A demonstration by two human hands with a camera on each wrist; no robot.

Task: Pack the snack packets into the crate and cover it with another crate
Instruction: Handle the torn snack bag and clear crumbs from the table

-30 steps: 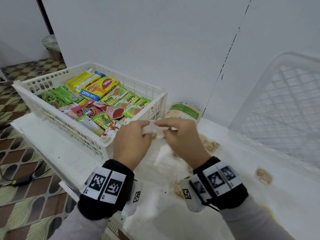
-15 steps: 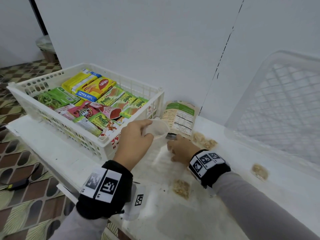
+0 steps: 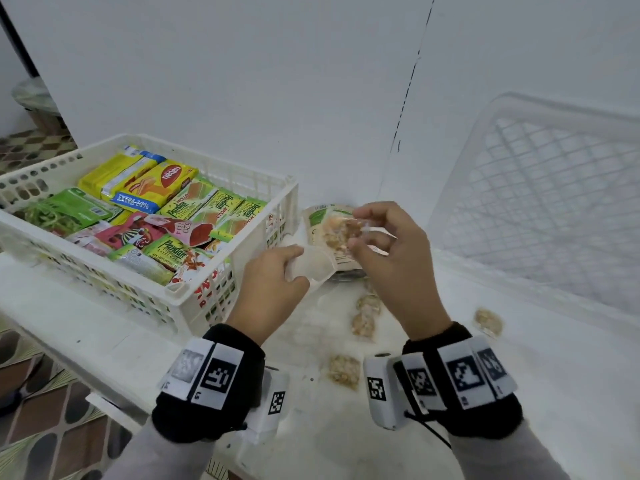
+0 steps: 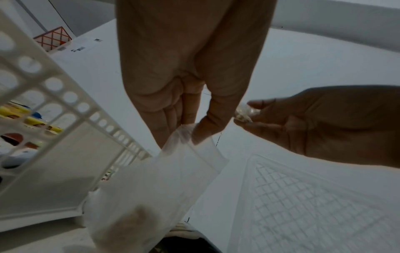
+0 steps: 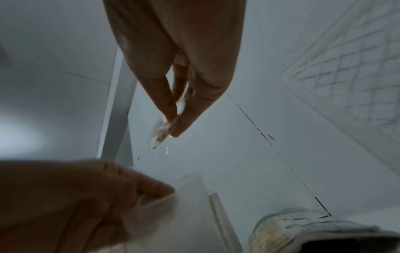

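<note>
Countertop [image 3: 519, 393], white and speckled with crumbs, carries everything here. Largest on it is the empty lattice crate [image 3: 540, 202], tilted up against the wall at the right, its open side facing the person. At the left stands the white crate [image 3: 221, 292] with perforated walls, upright and filled with snack packets [image 3: 194, 216]: yellow wafer packs at the far end, green ones along the right and near side, a red and pink one in the middle. Just beyond that crate's right corner a green-and-beige pouch [image 3: 323, 216] leans against the wall, partly hidden by the hands. The left hand [image 3: 268, 292] is held just off the filled crate's near right corner, thumb and fingers pinching the rim of a clear plastic bag [image 4: 164, 179] that hangs open below it; the left wrist view shows the bag translucent and slack. The right hand [image 3: 391, 268] is raised just beside and above the bag's mouth, its fingertips [image 5: 179, 123] closed on a small clear packet [image 3: 346, 230] of beige pieces. The two hands are close but apart. Four more small packets [image 3: 363, 323] of the same kind lie on the counter: two below the right hand, one near the wrists, one off to the right near the tilted crate.
</note>
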